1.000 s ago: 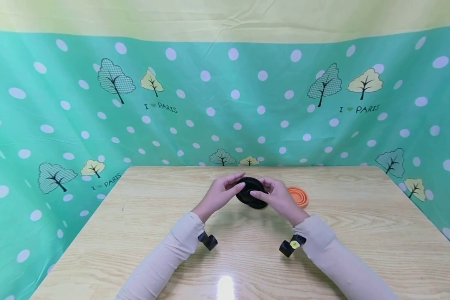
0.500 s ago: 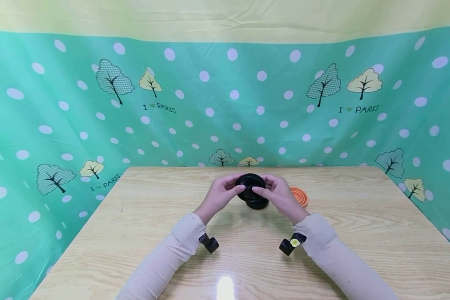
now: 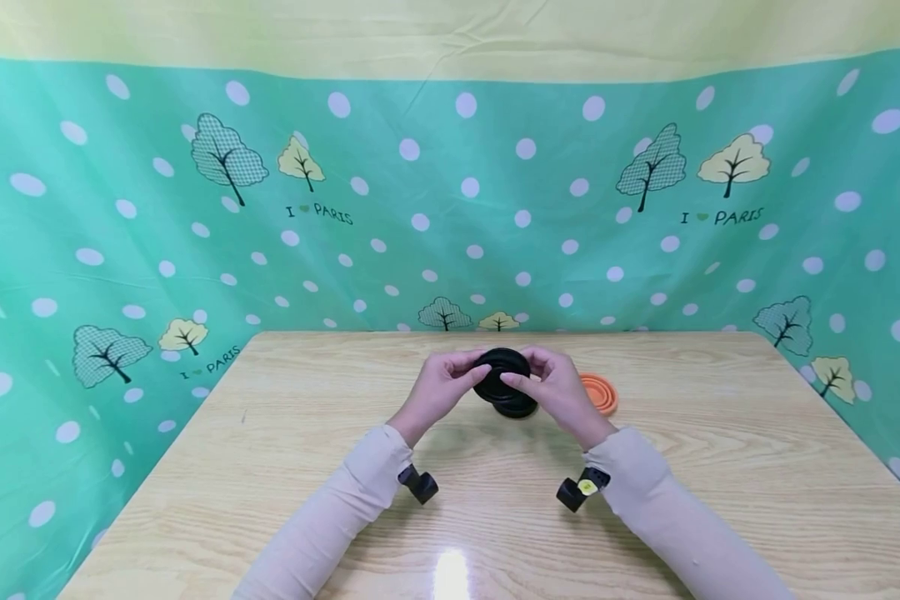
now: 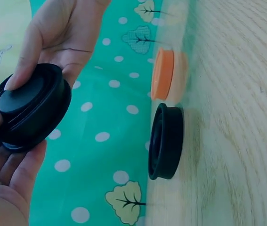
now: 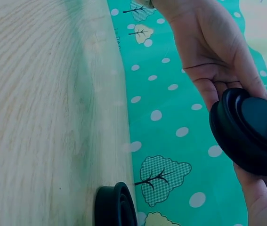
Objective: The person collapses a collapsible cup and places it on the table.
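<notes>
Both hands hold a black collapsible silicone cup [image 3: 501, 392], folded flat into rings, above the table. In the head view my left hand [image 3: 437, 390] grips its left side and my right hand [image 3: 562, 392] its right side. Both thumbs press on the flat round centre, while the fingers curl behind the rim, partly hidden. A second black collapsed cup [image 4: 167, 141] rests on the table below, apart from the held one. In the head view, the held cup partly covers it. An orange collapsed cup [image 3: 598, 394] lies to the right, behind my right hand.
The wooden table [image 3: 307, 400] reaches back to a green dotted curtain [image 3: 382, 192]. A black wrist camera [image 3: 420, 486] hangs below the left wrist, and another camera [image 3: 572, 493] below the right. Light glares near the front edge.
The held cup has tilted and risen slightly, so more of the black cup beneath shows. The thumbs have shifted a little on its centre. The orange cup has stayed in place.
</notes>
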A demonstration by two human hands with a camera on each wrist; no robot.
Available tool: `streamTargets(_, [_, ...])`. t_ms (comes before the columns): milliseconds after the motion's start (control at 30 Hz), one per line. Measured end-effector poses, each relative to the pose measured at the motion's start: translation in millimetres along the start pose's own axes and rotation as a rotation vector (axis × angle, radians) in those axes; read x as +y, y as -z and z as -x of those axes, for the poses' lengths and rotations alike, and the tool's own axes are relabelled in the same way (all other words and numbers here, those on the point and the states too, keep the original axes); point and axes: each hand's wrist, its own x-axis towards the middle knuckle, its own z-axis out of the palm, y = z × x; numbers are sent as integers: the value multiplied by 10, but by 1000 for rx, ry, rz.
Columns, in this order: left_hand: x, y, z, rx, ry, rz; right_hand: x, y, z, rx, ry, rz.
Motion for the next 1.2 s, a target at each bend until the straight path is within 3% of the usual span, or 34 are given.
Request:
streamTargets(367, [-10, 61, 32, -88, 25, 55, 37, 39, 3, -24, -31, 25])
streamTargets(867, [-37, 67, 46, -71, 61, 37, 45, 47, 14, -39, -59, 51])
streamTargets(1200, [-86, 51, 41, -12, 81, 39, 82, 54, 5, -70, -90, 21])
